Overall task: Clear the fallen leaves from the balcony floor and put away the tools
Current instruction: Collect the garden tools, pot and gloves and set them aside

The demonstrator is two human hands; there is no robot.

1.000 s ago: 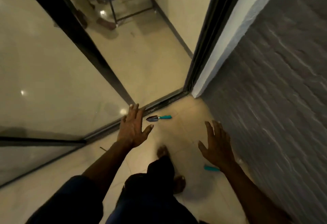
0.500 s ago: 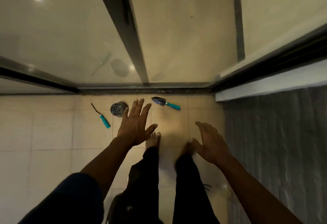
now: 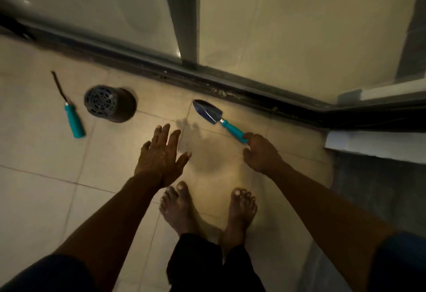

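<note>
A: Hand status?
B: Your left hand (image 3: pixel 161 155) is released, fingers spread, above the floor tiles (image 3: pixel 46 199) just ahead of your bare feet (image 3: pixel 177 206). It holds nothing.
A: Right?
B: Your right hand (image 3: pixel 261 153) is at the near end of the trowel (image 3: pixel 213 115). The fingers curl down onto the tip of the teal grip. They look to be touching it. Can't tell from this angle whether they close round it.
A: Trowel position?
B: Flat on the tile, blade pointing far-left, handle running near-right to your hand. It lies just on the near side of the sliding door track (image 3: pixel 207 82).
A: Other tools?
B: A second teal-handled tool (image 3: pixel 74 122) with a thin dark shaft lies on the floor at far left, well apart from both hands. Type unclear. Just right of it is a dark round grated piece (image 3: pixel 101 101), either a small pot on its side or a drain cover. Can't tell which.
A: Leaves?
B: Only small pale flecks (image 3: pixel 221 92) in the track beyond the trowel, too small to identify.
A: Surroundings?
B: Glass door panels (image 3: pixel 299 26) on the far side, grey wall (image 3: pixel 380 188) on the right.
</note>
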